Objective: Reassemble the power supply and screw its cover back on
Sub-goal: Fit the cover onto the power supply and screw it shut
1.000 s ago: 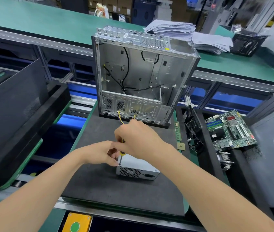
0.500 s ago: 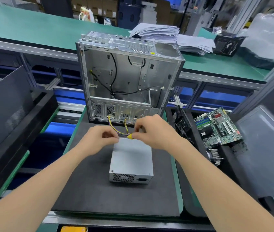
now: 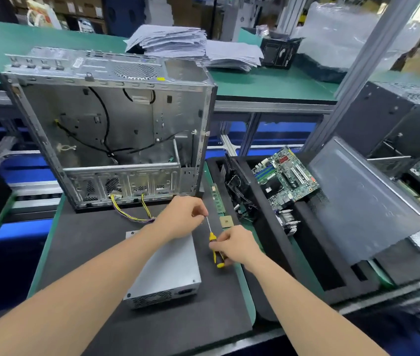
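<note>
A grey metal power supply (image 3: 170, 271) lies flat on the black foam mat (image 3: 95, 242), its vent grille facing me and its yellow and purple wires (image 3: 129, 214) running back toward the case. My right hand (image 3: 237, 244) grips the yellow-and-black handle of a screwdriver (image 3: 215, 249) just right of the supply. My left hand (image 3: 183, 217) reaches across the supply and pinches the tip of the screwdriver's thin shaft; whether a screw sits there I cannot tell.
An empty open computer case (image 3: 111, 129) stands upright at the back of the mat. A RAM stick (image 3: 217, 199) and a CPU chip (image 3: 226, 222) lie right of the mat. A motherboard (image 3: 284, 176) and a grey side panel (image 3: 363, 201) sit further right.
Both hands moved right, off the back of the power supply. The screwdriver now lies lengthwise between them, right hand on its handle, left fingers at its tip. The view shifted right.
</note>
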`<control>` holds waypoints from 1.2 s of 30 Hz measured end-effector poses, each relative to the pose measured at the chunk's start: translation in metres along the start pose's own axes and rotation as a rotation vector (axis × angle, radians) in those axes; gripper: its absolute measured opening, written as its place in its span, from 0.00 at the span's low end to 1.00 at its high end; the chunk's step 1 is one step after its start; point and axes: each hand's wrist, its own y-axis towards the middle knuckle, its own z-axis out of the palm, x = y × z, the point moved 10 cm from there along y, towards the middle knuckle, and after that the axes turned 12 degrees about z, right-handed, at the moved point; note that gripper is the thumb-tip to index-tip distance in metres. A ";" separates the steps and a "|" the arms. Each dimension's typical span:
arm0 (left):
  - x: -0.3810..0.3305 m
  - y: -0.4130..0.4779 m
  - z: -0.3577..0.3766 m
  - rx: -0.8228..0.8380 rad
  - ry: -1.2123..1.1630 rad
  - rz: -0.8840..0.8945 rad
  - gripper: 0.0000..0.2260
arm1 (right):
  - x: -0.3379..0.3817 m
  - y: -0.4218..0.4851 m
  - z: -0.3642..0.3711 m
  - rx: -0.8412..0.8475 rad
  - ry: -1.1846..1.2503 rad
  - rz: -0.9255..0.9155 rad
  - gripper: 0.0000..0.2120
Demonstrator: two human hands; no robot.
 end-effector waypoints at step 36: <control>0.020 0.030 0.113 -0.366 0.350 -0.295 0.03 | -0.068 0.157 -0.009 0.173 -1.005 -0.390 0.15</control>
